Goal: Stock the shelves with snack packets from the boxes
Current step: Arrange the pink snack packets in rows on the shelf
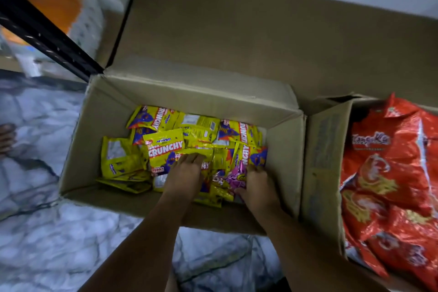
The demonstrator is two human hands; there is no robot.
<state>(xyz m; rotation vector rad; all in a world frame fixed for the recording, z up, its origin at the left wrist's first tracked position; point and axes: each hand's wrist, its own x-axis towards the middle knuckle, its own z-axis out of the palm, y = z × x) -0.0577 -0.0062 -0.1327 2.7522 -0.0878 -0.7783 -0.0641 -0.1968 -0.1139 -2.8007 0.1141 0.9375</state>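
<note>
An open cardboard box (113, 111) on the floor holds several yellow Crunchy snack packets (166, 144) and a pink packet (233, 176). Both my hands are down inside the box. My left hand (184, 173) lies flat on the yellow packets with its fingers spread and straight. My right hand (257, 185) has its fingers curled into the pile beside the pink packet, gripping packets at the box's right side. Which packet the fingers hold is partly hidden.
A second open box (324, 149) at the right is full of large red snack bags (391, 173). Flattened cardboard (237, 31) lies behind both boxes. A black shelf post (47, 38) slants at the upper left. Someone's foot (7, 136) shows at the left edge on the marble floor (59, 244).
</note>
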